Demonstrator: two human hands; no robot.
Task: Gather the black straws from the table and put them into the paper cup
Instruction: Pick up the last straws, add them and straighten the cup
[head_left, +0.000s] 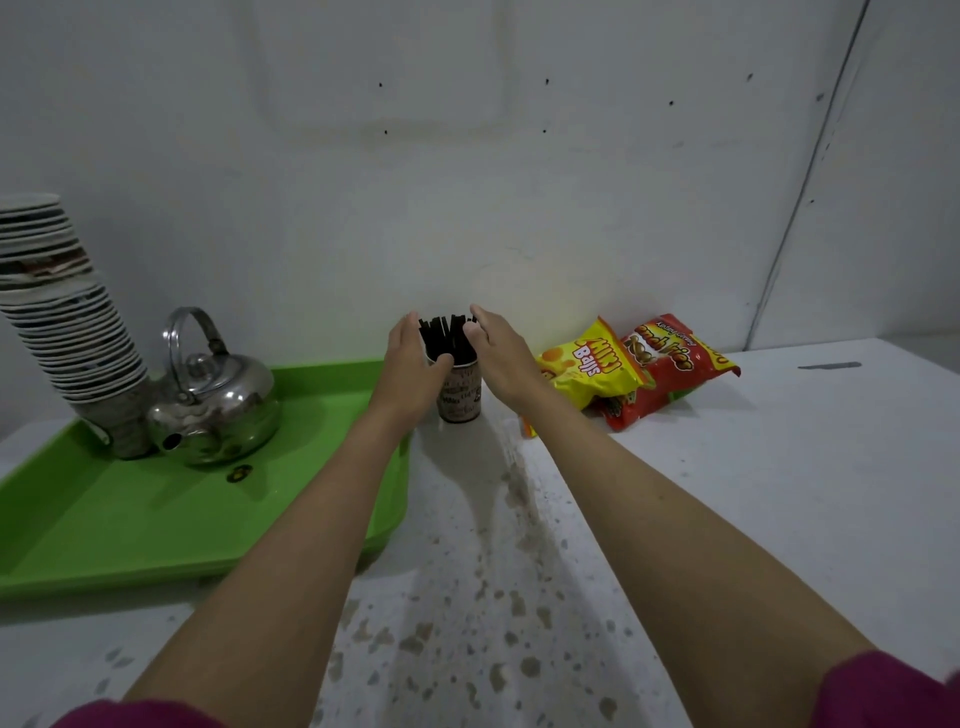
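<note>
A patterned paper cup (460, 396) stands upright on the white table (753, 493), close to the back wall. A bundle of black straws (445, 333) sticks up out of it. My left hand (410, 366) wraps the cup's rim from the left, thumb across the front and fingers behind the straws. My right hand (501, 353) is at the right side of the bundle with fingers straight and thumb touching the straws. No loose straws show on the table.
A green tray (156, 519) at the left holds a steel kettle (218, 402) and a tall stack of paper cups (62, 312). A yellow snack bag (587, 364) and a red snack bag (672, 366) lie right of the cup. The table front is stained.
</note>
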